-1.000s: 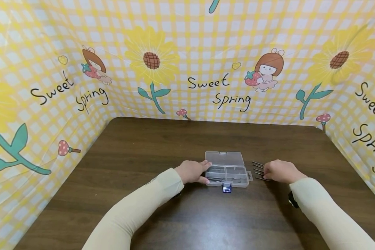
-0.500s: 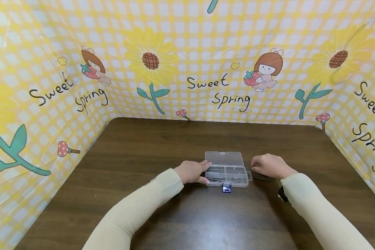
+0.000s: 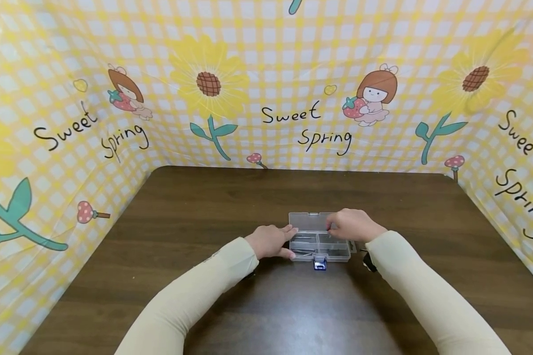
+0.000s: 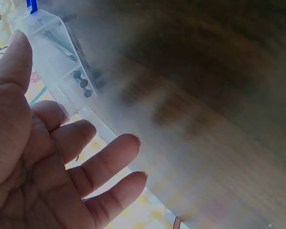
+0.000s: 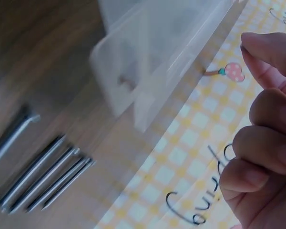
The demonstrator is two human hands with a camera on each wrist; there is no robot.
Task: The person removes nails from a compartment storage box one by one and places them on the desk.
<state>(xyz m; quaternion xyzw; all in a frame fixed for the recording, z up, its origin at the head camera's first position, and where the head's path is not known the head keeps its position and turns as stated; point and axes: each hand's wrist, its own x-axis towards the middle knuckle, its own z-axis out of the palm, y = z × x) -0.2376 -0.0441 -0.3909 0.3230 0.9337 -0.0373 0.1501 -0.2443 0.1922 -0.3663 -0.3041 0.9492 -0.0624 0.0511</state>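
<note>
A clear divided plastic box with a blue latch lies with its lid folded back. My left hand rests against its left end, thumb and fingers spread. In the left wrist view the fingers of that hand look relaxed, and metal nails show in one compartment. My right hand is over the back right of the box. In the right wrist view, thumb and forefinger of this hand meet at the tips, the other fingers curled; whether a nail is between them is hidden.
Several loose nails lie side by side on the table, right of the box. A brown wooden table spreads around it. Yellow checked cloth stands along the back and sides.
My right hand has moved left from the loose nails to above the back right of the box. The left hand stays against the box. The head view has shifted slightly.
</note>
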